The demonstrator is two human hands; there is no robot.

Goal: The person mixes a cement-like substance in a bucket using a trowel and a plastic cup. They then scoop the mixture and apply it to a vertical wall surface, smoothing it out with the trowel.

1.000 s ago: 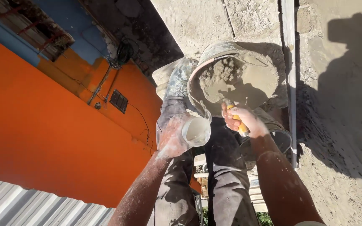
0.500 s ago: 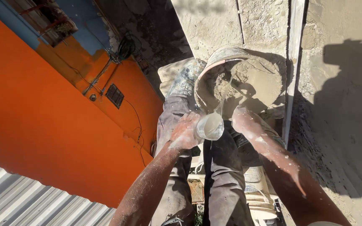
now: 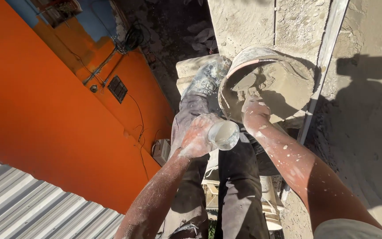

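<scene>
Near the middle of the frame the left hand (image 3: 196, 138) wraps around a small clear plastic cup (image 3: 223, 134), its mouth turned toward the camera and tipped to the right; the grip is closed on the cup's body, fingers curled round the wall. Just above and right of it sits a round bucket (image 3: 239, 62) of grey wet mortar (image 3: 284, 86), tilted and resting against the person's leg and boot (image 3: 208, 77) in the upper centre. The right hand (image 3: 255, 113) reaches into the bucket's lower rim, with the forearm running down to the lower right corner, spattered with pale flecks; its fingers are buried at the mortar's edge, so I cannot tell whether that grip is wide, narrow or holding something. The cup looks light and thin-walled, likely to buckle if squeezed hard and slippery where dust and wet mix coat it, so a hold around the middle of the wall, as now, seems the soundest. The bucket looks heavy with its load and stiff; its rim is the natural place to take it. Both arms extend forward and downward, the left bent slightly inward. A rough plastered wall (image 3: 368, 132) fills the right side, an orange wall (image 3: 36, 110) the left, with corrugated metal sheeting (image 3: 32, 203) in the lower left.
</scene>
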